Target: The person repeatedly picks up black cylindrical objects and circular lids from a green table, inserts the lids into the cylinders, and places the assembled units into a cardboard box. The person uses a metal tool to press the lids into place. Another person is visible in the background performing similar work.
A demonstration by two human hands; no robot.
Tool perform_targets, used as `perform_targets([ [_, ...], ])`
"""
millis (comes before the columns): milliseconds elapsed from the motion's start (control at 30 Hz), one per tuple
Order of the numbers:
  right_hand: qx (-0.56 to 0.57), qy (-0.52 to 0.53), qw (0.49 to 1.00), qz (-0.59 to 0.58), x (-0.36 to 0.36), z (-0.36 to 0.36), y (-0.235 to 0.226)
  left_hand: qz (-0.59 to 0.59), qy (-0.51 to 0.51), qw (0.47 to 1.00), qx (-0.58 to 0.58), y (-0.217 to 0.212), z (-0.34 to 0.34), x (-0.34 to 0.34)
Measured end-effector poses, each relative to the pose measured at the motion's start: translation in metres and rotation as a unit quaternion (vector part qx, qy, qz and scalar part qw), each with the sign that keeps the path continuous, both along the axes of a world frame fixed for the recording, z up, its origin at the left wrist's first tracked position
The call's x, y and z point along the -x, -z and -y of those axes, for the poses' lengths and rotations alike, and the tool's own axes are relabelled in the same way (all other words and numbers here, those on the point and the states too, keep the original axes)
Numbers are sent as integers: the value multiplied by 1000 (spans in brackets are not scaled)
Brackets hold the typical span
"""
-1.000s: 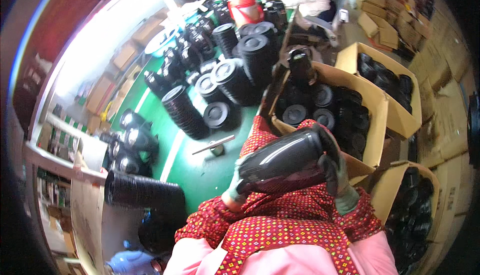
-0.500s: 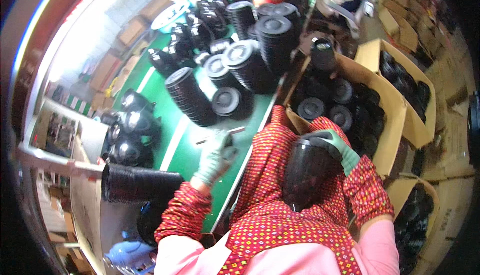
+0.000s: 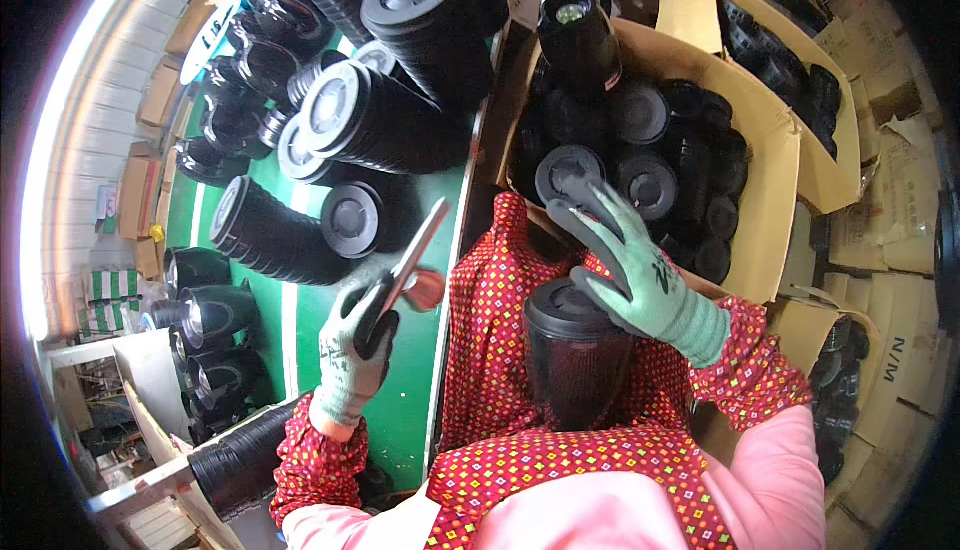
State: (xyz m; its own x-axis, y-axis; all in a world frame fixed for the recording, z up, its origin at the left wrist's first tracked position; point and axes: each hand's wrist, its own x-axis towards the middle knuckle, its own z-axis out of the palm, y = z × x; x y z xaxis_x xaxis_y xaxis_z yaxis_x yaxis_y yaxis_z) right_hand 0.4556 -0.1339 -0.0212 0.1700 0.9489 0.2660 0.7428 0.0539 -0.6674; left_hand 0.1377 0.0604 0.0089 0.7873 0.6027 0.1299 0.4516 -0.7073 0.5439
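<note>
Nearby, stacked black pots (image 3: 385,120) crowd the cardboard box (image 3: 770,140).

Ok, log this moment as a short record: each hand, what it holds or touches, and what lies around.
left hand: gloved, gripping a flat tool with a red handle over the green floor
right hand: gloved, fingers spread, resting on the rim of the black pot
black pot: upright on the lap
cardboard box: open, packed with black pots, beyond the right hand
stacks of black pots: lying on their sides on the floor
</note>
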Motion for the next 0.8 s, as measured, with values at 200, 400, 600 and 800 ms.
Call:
perform_targets([
  [200, -124, -113, 984, 63, -43, -46, -30, -29, 121, 986, 106, -64, 25, -120],
  [400, -107, -153, 961, -206, -64, -60, 46, 33, 330, 925, 186, -73, 1, -179],
  [600, -205, -147, 915, -315, -58, -47, 82, 96, 478, 854, 181, -38, 46, -231],
  [800, -122, -170, 940, -271, -64, -22, 49, 43, 318, 946, 53, -42, 125, -258],
])
